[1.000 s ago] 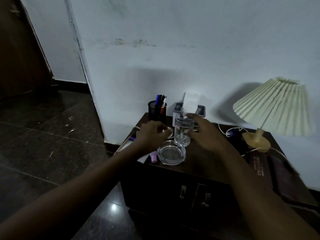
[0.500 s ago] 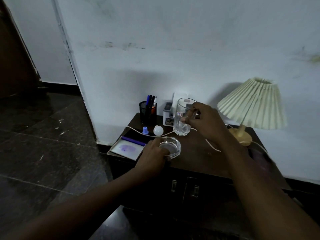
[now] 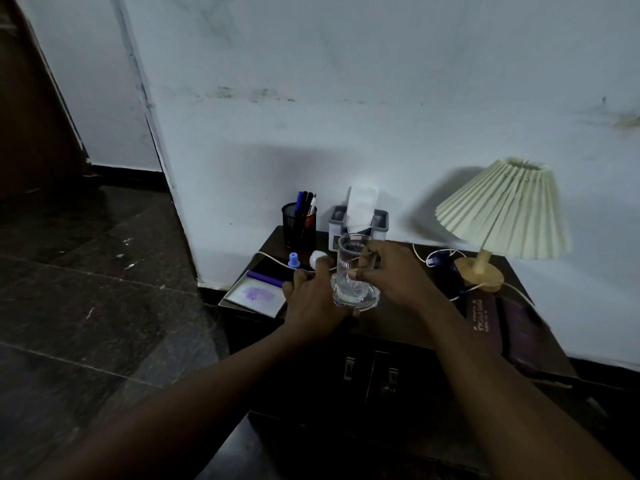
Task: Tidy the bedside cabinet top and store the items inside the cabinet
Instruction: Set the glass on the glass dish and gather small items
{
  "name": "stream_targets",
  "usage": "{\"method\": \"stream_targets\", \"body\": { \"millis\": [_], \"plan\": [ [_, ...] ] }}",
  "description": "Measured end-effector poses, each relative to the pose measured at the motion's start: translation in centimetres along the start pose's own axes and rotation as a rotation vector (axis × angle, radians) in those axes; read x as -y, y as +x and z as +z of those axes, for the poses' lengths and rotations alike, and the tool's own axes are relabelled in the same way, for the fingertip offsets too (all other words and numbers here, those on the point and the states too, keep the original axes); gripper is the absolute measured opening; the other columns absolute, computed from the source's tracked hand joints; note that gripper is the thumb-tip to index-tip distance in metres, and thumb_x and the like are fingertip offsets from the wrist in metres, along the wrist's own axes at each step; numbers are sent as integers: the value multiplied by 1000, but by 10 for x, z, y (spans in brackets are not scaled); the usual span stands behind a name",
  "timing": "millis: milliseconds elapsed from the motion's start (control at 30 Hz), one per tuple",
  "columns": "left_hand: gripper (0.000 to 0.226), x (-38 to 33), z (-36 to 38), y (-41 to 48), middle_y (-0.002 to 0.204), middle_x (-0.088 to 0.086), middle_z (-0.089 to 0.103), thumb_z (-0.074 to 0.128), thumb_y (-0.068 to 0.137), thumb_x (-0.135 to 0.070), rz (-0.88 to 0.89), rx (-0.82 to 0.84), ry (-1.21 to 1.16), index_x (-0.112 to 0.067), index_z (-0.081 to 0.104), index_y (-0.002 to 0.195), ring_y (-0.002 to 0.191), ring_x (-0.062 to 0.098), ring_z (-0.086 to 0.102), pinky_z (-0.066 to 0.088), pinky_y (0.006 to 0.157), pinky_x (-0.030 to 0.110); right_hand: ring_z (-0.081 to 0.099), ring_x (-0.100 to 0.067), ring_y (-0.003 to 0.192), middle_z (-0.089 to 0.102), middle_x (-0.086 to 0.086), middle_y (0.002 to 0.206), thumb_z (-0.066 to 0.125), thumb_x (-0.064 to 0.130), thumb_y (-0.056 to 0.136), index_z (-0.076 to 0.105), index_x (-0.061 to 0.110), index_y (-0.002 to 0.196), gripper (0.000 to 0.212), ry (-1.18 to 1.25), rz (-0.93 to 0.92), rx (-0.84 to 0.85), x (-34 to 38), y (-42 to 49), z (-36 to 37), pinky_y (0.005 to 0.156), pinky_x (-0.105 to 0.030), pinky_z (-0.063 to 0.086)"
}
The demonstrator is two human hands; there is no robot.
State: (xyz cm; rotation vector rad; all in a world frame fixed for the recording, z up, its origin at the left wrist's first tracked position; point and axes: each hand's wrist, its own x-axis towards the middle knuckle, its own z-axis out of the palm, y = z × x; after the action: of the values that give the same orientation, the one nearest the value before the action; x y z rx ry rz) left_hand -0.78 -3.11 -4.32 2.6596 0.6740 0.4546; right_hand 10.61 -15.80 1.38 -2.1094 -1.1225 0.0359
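A clear drinking glass stands upright inside a round glass ashtray on the dark bedside cabinet. My right hand grips the glass from its right side near the rim. My left hand holds the ashtray's left edge. Behind them stand a black mesh pen holder with several pens and a grey tissue box. A white tray with a purple pen lies at the cabinet's left end. A small blue cap and a white ball sit beside a white cable.
A pleated cream lamp on a wooden base stands at the right rear, its cable trailing over the top. Two dark spectacle cases lie at the right end. The cabinet's two doors are shut. Dark tiled floor lies to the left.
My right hand lifted the glass and brought it down into the ashtray. My left hand moved from the cabinet's left side to the ashtray's edge.
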Motion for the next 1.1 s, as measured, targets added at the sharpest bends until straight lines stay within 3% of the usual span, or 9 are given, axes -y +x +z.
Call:
{"method": "stream_targets", "body": {
  "millis": [100,267,400,533,733,800,933,1033,1100],
  "plan": [
    [90,-1,-2,0,157,-10,25,77,68,-63,-5,14,-10,-38,36,144,134,35,31,24,105,48,63,-10,76,69,5,81,85,28,78,66,18,82,22,-43,12,28,-1,2,-1,61,-23,44],
    [88,-5,-1,-1,143,-2,52,77,69,-60,-17,-16,-83,-44,12,126,131,35,36,28,106,53,62,-13,76,68,5,82,83,27,79,64,16,84,22,-78,18,34,-6,4,-3,64,-28,44],
    [89,-4,-4,1,147,1,46,73,75,-61,1,5,-38,-32,26,145,135,36,33,25,109,53,63,-15,76,68,6,82,81,29,82,62,18,85,22,-110,25,53,-7,8,-1,64,-29,45],
    [96,9,-12,10,143,5,52,77,69,-62,-19,43,-119,-30,31,146,141,35,27,20,110,51,58,-5,75,65,13,84,81,31,83,65,20,92,21,-138,51,99,-2,9,-8,57,-18,34],
    [79,36,-21,23,129,-9,66,79,70,-62,-10,-22,-191,-44,43,137,133,22,38,21,96,38,67,-24,106,71,-2,122,82,34,83,64,28,123,44,-125,82,75,-1,13,-23,90,-38,53],
    [61,44,-33,24,120,-13,70,80,73,-57,53,-42,-249,-41,58,127,123,15,53,29,103,40,64,-29,114,64,-7,136,81,36,83,58,27,135,58,-133,85,84,3,11,-26,99,-44,52],
    [30,75,-66,18,93,-19,74,70,77,-55,96,-200,-289,-35,73,100,92,2,69,49,98,46,36,-37,143,42,-11,156,69,47,85,54,27,138,58,-446,-101,-111,30,8,-18,112,-55,38],
    [17,115,-77,5,84,-15,74,68,88,-42,47,-406,-360,-27,74,94,81,0,68,55,81,29,43,-36,134,55,-5,144,63,39,89,65,21,125,41,-466,-329,-256,60,-3,-1,100,-53,43],
    [6,154,-74,-10,86,-10,72,64,93,-27,-73,-547,-427,-24,70,93,81,5,66,51,74,22,49,-32,128,62,0,134,59,38,90,67,21,121,35,-426,-409,-235,78,-8,7,100,-50,45]
  ]
}}
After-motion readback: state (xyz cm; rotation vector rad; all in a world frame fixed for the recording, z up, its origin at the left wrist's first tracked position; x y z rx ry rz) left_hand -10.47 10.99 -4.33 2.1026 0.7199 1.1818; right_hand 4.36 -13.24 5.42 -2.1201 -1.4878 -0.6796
